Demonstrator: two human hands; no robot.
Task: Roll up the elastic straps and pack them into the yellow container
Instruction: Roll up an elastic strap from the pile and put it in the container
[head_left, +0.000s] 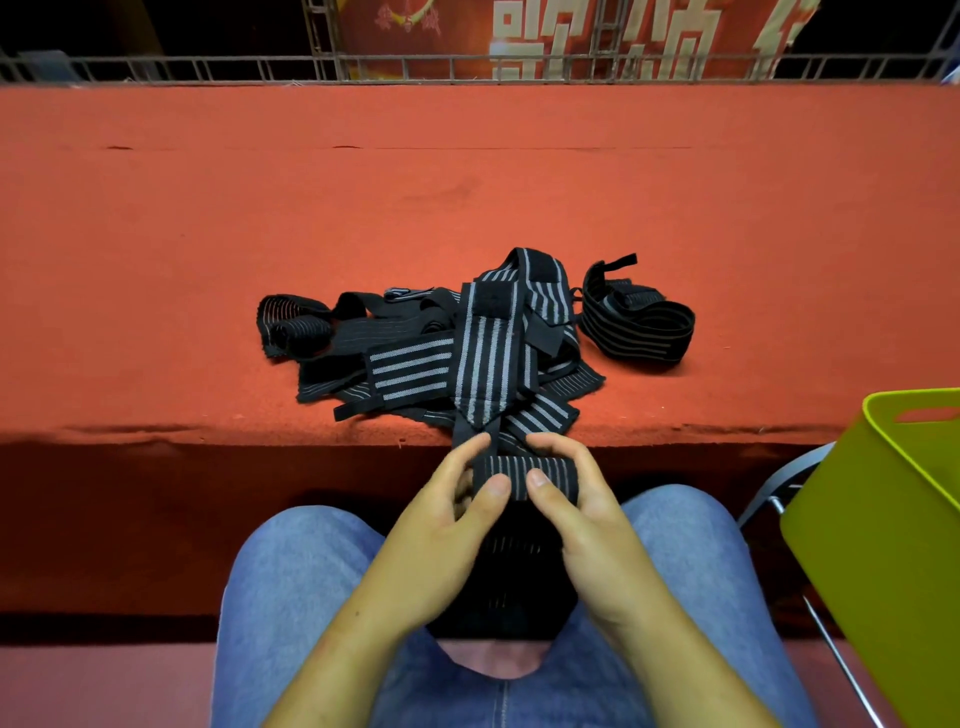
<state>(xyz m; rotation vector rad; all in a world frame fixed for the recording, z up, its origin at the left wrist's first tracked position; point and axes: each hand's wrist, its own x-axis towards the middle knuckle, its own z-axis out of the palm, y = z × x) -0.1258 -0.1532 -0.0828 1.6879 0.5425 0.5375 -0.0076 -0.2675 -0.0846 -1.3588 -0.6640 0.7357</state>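
— Just in front of the heap of straps, on its near side: what at the fingertips?

— Both thumbs pressed onto the top of a small tight roll, forefingers curled round its far side. Gripped by the left hand and the right hand alike, one at each end, close side by side.

— Why held from both ends?

— Likely to keep the turns square and to stop the elastic springing open. Judged a winding step, with the roll only part made.

— And beyond the roll?

— Unrolled length of the same striped strap, running away from the roll, up over the table edge and across the top of the heap. Probably laid out that way so as to feed in flat under a light pull.

— Rest of the heap?

— Black bands with grey stripes, tangled and overlapping on the red table. At the left end of the heap, one band partly curled up. Just right of the heap and apart from it, one loose coil, not wound tight.

— Where for the finished roll?

— Right of the heap and nearer than it, off the table: the yellow container, open top up. Little of the inside in view, no rolls seen there. Probably parked there for a short reach by the right hand.

— Below the hands?

— Nearer again than the heap, a lap in blue jeans, with something dark lying on it, too dim to name.
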